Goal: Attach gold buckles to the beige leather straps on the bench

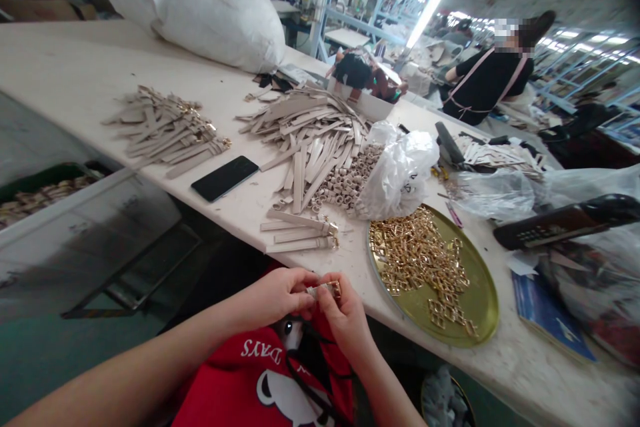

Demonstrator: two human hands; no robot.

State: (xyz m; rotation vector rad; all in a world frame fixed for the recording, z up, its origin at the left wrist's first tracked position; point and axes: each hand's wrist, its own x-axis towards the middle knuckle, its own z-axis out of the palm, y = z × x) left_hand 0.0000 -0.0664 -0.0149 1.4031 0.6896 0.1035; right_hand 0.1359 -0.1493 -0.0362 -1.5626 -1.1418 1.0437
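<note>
Both hands work just off the front edge of the tabletop (75, 73), above the lap. Left hand (296, 292): thumb and fingers pinched on one end of a beige strap (313, 291), mostly hidden. Right hand (344, 307): thumb and fingers closed about its other end, where a gold buckle (337, 289) shows. The hands nearly meet.

Handling note (judgement): the right pinch best steadies the metal squarely while the left fingertips press close beside it, lest the strap twist; sight of the buckle should stay unobstructed.

At the front edge: a few buckled straps (300, 235); to their right, a round brass-coloured tray (483, 280) heaped with loose gold buckles (420, 253). Left along that edge: black smartphone (225, 179). Farther in: beige loops (345, 180) beside a plastic bag (400, 173), then loose straps (320, 120). Toward the far edge: large white sack (200, 7).
</note>
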